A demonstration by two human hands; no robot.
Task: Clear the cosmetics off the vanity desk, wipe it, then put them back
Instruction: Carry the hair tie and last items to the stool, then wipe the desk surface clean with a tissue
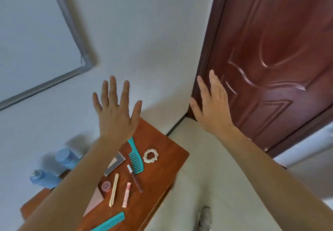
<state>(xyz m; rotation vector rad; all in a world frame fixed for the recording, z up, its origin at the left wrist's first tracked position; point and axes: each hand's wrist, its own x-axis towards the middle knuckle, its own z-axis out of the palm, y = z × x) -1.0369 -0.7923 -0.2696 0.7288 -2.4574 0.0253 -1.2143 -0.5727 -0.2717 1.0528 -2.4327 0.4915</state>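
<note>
The brown wooden vanity desk stands against the white wall, below my hands. On it lie a teal wide-tooth comb, a cream scrunchie, a grey compact, a lip gloss tube, a pink patterned tube, a beige stick, a small round pink pot, a pink card and a teal fine comb. My left hand is raised above the desk, fingers spread, holding nothing. My right hand is raised in front of the door, fingers straight, empty.
Two blue bottles stand at the desk's far left against the wall. A dark red door is to the right. A framed white board hangs upper left. Pale floor lies beside the desk, with a shoe at the bottom.
</note>
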